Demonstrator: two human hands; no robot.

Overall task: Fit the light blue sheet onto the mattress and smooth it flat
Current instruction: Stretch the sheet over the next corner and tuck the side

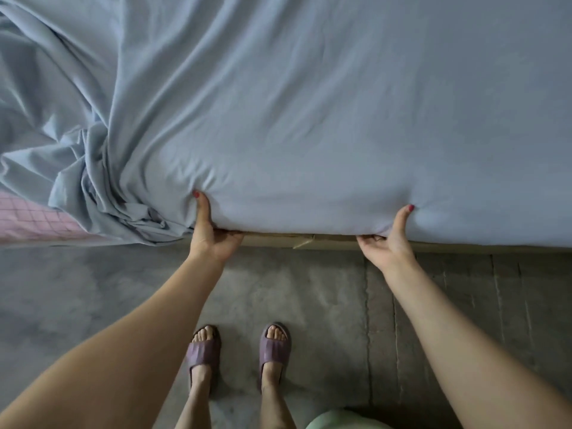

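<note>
Head view: I see both hands, left grip point(213, 233) and right grip point(388, 243), clamping the light blue sheet point(309, 119) at the mattress edge running left-right; concrete floor point(294, 289) below.

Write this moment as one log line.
step: tucking edge | left hand: grips light blue sheet | right hand: grips sheet | left part: bunched

Floor point(93, 289): grey concrete, mottled, with straight scored lines running across its right-hand part. Bed frame point(272, 239): tan edge strip along the near side of the bed, one angled joint near its middle. Pink checked fabric point(28, 218): at the left edge. Slippers point(274, 348): one purple open-toe pair, worn, side by side on the floor. Pale green garment point(340, 421): at the bottom edge, partly cut off.
</note>
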